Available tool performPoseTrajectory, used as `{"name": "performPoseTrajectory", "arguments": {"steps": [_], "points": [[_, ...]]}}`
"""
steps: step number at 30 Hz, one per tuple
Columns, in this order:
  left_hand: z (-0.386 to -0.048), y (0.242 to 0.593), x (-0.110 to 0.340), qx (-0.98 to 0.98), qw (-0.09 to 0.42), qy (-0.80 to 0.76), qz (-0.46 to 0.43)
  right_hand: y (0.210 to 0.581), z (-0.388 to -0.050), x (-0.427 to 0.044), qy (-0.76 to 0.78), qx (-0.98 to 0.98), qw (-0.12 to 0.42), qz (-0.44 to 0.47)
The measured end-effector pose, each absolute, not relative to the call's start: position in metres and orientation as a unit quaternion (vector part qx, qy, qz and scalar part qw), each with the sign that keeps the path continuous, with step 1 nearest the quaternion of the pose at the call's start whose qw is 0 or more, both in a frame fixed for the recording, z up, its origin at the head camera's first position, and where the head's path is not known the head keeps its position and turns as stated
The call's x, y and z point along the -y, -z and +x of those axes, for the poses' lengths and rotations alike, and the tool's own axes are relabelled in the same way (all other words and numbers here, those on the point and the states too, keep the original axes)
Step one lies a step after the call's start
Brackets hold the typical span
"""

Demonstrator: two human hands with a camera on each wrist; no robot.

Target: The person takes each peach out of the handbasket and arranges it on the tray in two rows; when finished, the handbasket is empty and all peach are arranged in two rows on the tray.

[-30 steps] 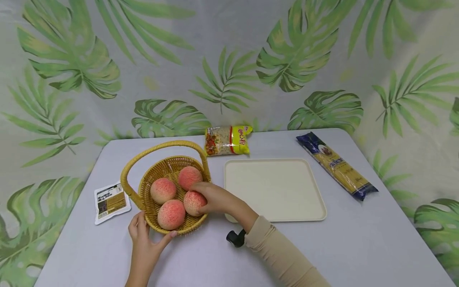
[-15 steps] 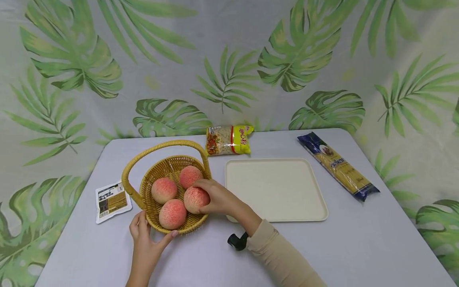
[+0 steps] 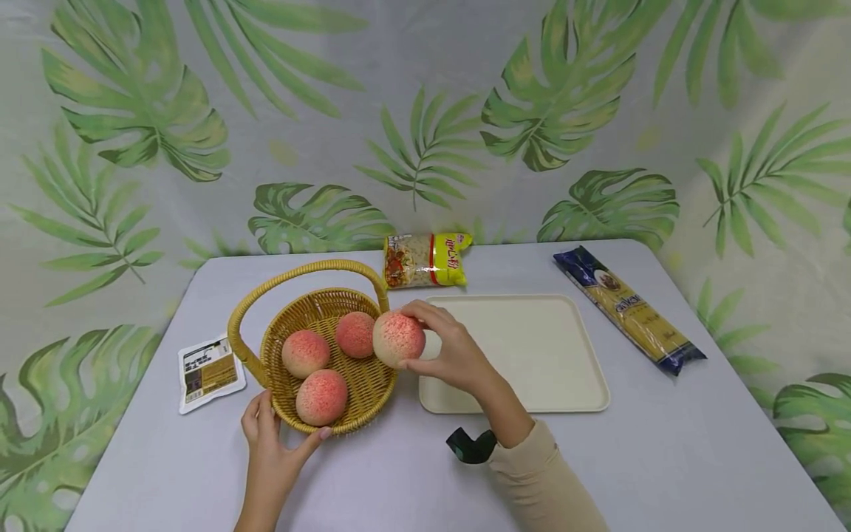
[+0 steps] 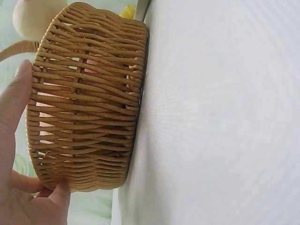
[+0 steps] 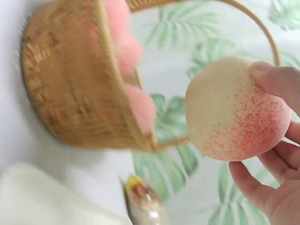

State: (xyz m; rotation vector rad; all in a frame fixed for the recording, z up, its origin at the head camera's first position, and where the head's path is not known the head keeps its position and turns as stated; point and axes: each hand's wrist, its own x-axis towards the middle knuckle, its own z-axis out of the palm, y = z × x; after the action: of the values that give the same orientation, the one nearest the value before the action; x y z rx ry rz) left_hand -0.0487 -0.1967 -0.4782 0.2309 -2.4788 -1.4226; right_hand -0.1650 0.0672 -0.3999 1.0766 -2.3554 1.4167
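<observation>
Peach (image 3: 399, 338) number one of four is out of the woven basket (image 3: 362, 388), pinched between the thumb and fingers of the right hand (image 3: 459, 351). On my right wrist feed it sits apart from the rim, with nothing under it. Three more peaches lie in the basket, to the left of that hand: one peach (image 3: 355, 335) closest to it, then a far-left peach (image 3: 306, 353) and a near peach (image 3: 322, 397). I judge this as early in the work: one removed but not yet set down, three left inside. Below them, the left hand (image 3: 272, 447) grips the basket's near side, thumb at the rim.

Speckled coral fades to cream over the held peach's rounded, matte skin; I would guess lightweight foam. The basket is round, of glossy tan strands in open weave, with a tall wrapped hoop handle. Behind the right hand lies a cream tray (image 3: 532, 355), smooth, shallow and round-cornered. Beyond that hand, a crinkled, shiny noodle packet (image 3: 425, 260) lies on the worktop (image 3: 691, 451).
</observation>
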Motion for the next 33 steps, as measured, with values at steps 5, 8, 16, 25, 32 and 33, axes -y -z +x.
{"name": "performPoseTrajectory", "arguments": {"steps": [5,8,16,25,32,33], "points": [[-0.049,0.478,0.196,0.857,0.139,0.49,0.08,0.41,-0.184,-0.097,-0.482,0.813,0.122,0.303],[-0.048,0.478,0.196,0.857,0.138,0.489,0.082,0.423,-0.198,-0.113,-0.474,0.835,0.12,0.254],[-0.048,0.479,0.196,0.858,0.129,0.49,0.085,0.453,-0.223,-0.135,-0.457,0.866,0.103,0.177],[-0.048,0.476,0.193,0.858,0.125,0.49,0.089,0.477,-0.233,-0.14,-0.446,0.885,0.053,0.125],[-0.048,0.477,0.195,0.862,0.131,0.482,0.089,0.483,-0.235,-0.139,-0.501,0.856,0.028,0.123],[-0.048,0.477,0.195,0.862,0.132,0.482,0.088,0.483,-0.235,-0.139,-0.502,0.856,0.028,0.122]]}}
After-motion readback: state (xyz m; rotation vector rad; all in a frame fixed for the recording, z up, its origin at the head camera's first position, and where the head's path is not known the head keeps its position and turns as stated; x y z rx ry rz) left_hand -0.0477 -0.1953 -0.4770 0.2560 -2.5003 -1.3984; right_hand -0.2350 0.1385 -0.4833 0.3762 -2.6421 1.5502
